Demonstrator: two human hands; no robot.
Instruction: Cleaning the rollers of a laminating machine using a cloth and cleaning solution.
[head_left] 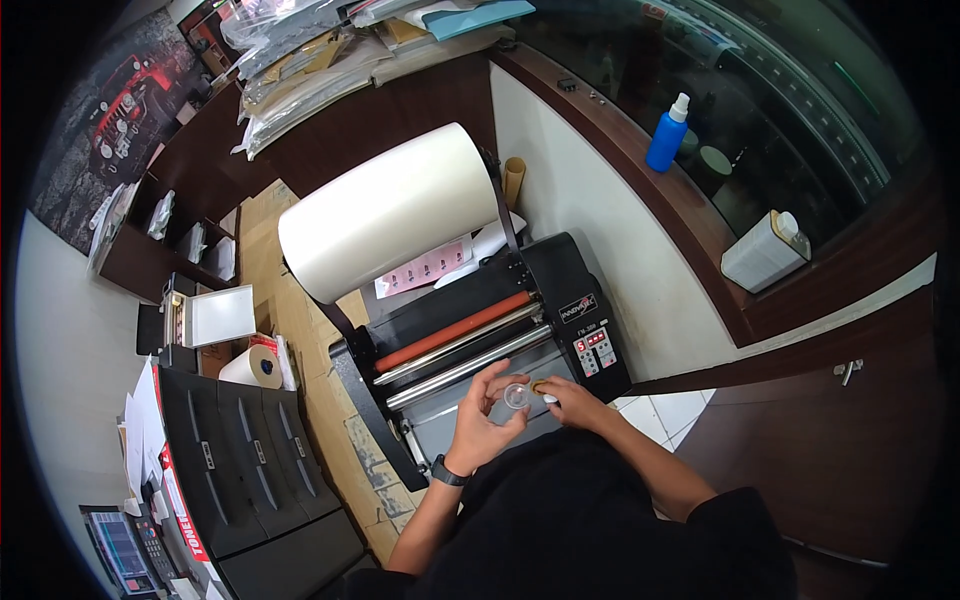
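My left hand (478, 430), a dark watch on its wrist, has its fingers curved around a small clear round plastic piece (516, 396). Just right of it my right hand (575, 406) pinches a small yellowish and white item (541, 389), too small to name. Both hands are over the front of a black roll laminator (430, 420), which has an orange roller (450, 332), metal rollers (468, 366) and a button panel (592, 350). Above the machine hangs a large white roll (385, 210). A pink printed sheet (420, 268) lies beneath that roll.
A dark drawer unit (235, 450) and a paper roll (248, 366) are at the left, a screen (125, 550) at lower left. A blue spray bottle (664, 140) and metal can (758, 255) stand on the right ledge. Wrapped sheets (320, 80) are stacked behind. A wooden door (820, 450) is at lower right.
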